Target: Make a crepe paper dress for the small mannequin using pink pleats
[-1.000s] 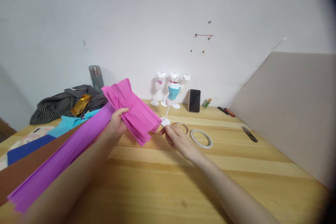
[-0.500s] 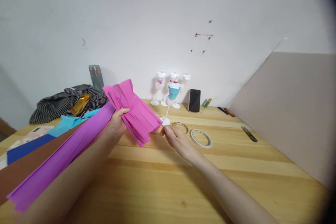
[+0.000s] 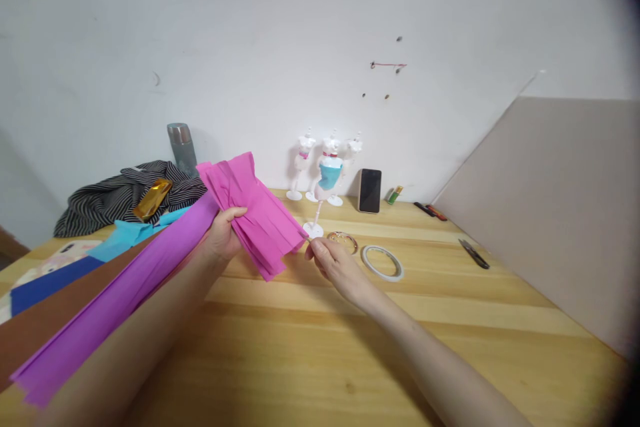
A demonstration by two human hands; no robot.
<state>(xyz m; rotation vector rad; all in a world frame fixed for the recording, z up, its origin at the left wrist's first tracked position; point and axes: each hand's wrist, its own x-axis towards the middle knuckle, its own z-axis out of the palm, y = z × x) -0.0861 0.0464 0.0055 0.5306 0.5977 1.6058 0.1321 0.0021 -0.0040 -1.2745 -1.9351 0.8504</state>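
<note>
Right now I see my left hand [image 3: 223, 235] closed around a fan of pink fringed tissue paper [image 3: 255, 210], thumb on top, holding it raised above the bench [image 3: 310, 340] with the cut strips pointing down toward the right. My right hand [image 3: 333, 263] is just beside the lower tip of the fringe, its thumb and forefinger pinched together on the end of one strip, as far as I can tell at this size. A long purple sheet [image 3: 125, 293] lies along my left forearm. Just beyond the right hand sit a small clear tape ring [image 3: 343, 240] and a white tape roll [image 3: 383, 261], near each other. Farther back, by the wall, stand small white dress-form figures [image 3: 327, 170], a phone [image 3: 370, 191] propped upright, a grey flask [image 3: 181, 147] and a striped cloth [image 3: 125, 193]. Thread snips [image 3: 474, 255] lie well apart on the right.
</note>
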